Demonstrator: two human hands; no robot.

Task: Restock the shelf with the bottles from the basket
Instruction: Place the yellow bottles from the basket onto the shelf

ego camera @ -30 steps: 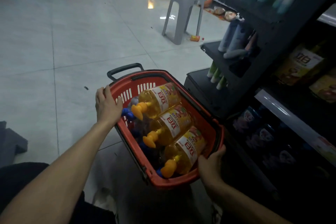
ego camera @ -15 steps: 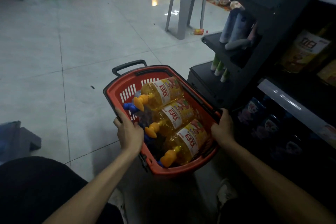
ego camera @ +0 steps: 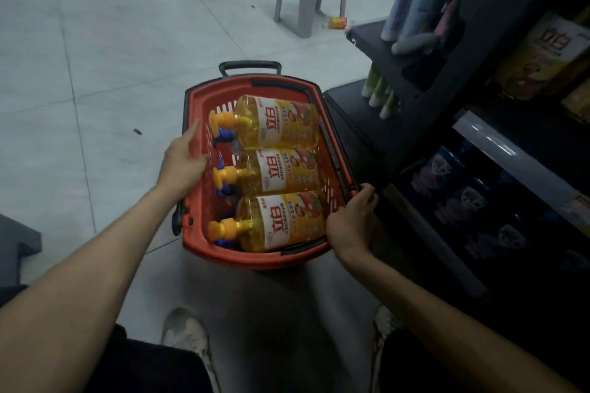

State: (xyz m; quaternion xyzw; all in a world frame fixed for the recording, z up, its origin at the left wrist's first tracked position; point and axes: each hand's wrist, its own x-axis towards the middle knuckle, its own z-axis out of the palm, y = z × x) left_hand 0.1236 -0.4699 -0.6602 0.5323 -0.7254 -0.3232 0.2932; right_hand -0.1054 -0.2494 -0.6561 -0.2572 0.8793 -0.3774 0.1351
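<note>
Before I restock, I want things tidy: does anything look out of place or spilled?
An orange packet lies on the floor by the grey stool; one grey tube lies flat on the end shelf among upright ones. No spill shows.

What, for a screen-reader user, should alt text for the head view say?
A red basket holds three yellow pump bottles lying side by side. The right hand grips its right rim; the left hand, fingers straight, is at its left rim. A dark shelf unit stands alongside.

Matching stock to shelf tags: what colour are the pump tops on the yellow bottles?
Orange-yellow pump tops, in the basket; best seen in the head view.
</note>
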